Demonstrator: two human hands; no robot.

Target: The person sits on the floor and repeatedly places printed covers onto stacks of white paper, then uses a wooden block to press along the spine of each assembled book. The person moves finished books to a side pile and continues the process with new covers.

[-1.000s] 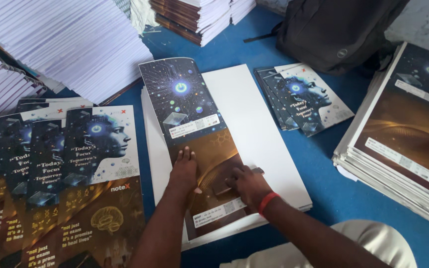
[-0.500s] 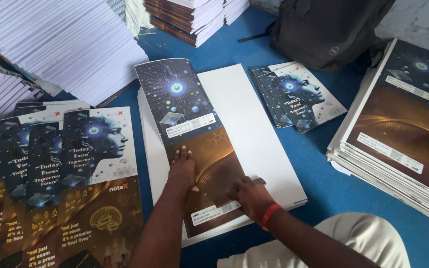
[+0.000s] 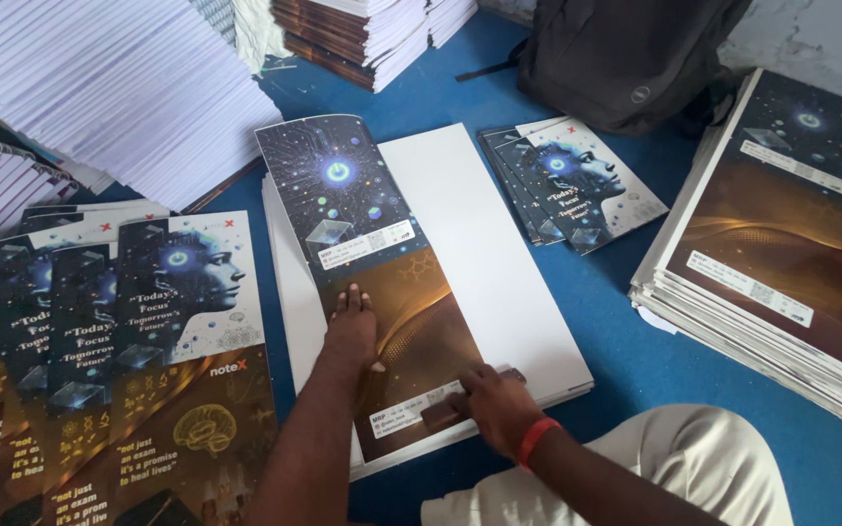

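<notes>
A long printed cover sheet [image 3: 363, 253], dark blue at its far end and brown-gold at the near end, lies folded on a stack of white sheets [image 3: 499, 273]. My left hand [image 3: 351, 329] presses flat on the middle of the sheet, fingers spread. At the sheet's near right edge, my right hand [image 3: 494, 404], with a red band on the wrist, has its fingers closed on a small dark block [image 3: 440, 414] that it presses onto the sheet.
Folded covers [image 3: 119, 360] overlap at the left and a few more [image 3: 577, 185] lie at the right. A thick pile of unfolded cover sheets [image 3: 782, 253] sits at far right. White paper stacks [image 3: 99, 88] and a black backpack [image 3: 626, 58] stand on the blue floor behind.
My right hand has slid along the sheet's right edge toward me with the block. My left hand has stayed pressed in place.
</notes>
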